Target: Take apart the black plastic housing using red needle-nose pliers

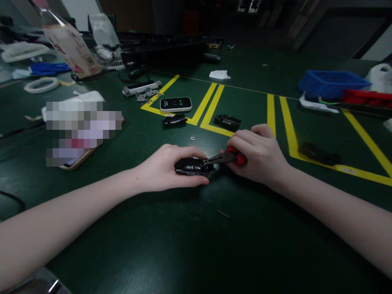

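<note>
My left hand (165,167) grips a small black plastic part (190,166) between thumb and fingers, low over the green tabletop. In my right hand (257,155) is a pair of needle-nose pliers (222,158) with red handles. The tips of the pliers touch the top of the black part near its right end; what they pinch is too small to make out. A small metal ring (192,138) lies just beyond my left hand. Closer to me, a thin metal pin (222,213) rests on the table.
Similar black parts (227,121) lie beyond my hands and at the right. A white-edged device (175,104) with green lights stands behind. At left are a phone (88,139), a tape roll (41,85) and a bag (69,45); a blue bin (332,83) is far right.
</note>
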Motion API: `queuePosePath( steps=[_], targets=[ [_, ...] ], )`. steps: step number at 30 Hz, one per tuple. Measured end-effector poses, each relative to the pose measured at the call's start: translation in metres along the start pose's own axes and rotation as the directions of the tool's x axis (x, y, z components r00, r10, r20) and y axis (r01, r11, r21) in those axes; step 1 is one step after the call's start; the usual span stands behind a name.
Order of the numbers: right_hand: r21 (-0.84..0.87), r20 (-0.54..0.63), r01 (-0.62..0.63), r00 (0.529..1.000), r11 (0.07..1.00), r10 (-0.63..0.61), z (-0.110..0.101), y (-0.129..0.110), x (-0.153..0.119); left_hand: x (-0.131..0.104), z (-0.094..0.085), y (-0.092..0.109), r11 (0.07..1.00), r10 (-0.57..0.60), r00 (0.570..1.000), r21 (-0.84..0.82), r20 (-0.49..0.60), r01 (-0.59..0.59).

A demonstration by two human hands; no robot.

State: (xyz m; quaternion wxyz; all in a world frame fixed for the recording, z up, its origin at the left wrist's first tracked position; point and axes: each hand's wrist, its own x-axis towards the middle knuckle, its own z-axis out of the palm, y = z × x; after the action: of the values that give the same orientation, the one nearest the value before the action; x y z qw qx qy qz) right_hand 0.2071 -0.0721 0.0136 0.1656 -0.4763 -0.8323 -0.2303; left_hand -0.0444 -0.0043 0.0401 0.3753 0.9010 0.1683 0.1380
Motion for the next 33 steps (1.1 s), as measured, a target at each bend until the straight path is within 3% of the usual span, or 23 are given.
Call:
queuePosePath(
  steps=[7, 14, 33],
  targets=[
    [-0.01, -0.008, 0.004, 1.0, 1.0, -0.004, -0.0003, -0.001, 0.0004, -0.0004, 0.0022, -0.0027, 0.992, 0.004, 0.999, 0.129, -0.041, 0.002],
    [0.017, -0.007, -0.004, 1.0, 1.0, 0.004, -0.0017, -0.0005, 0.0025, -0.0035, 0.0018, -0.0029, 0.994, 0.055, 0.99, 0.099, -0.128, -0.043],
    [0.129, 0.023, 0.05, 0.998, 0.99, -0.054, -0.0019, -0.0027, 0.0051, -0.0002, 0.0039, -0.0005, 0.995, 0.023, 0.998, 0.103, -0.057, -0.017]
  ],
)
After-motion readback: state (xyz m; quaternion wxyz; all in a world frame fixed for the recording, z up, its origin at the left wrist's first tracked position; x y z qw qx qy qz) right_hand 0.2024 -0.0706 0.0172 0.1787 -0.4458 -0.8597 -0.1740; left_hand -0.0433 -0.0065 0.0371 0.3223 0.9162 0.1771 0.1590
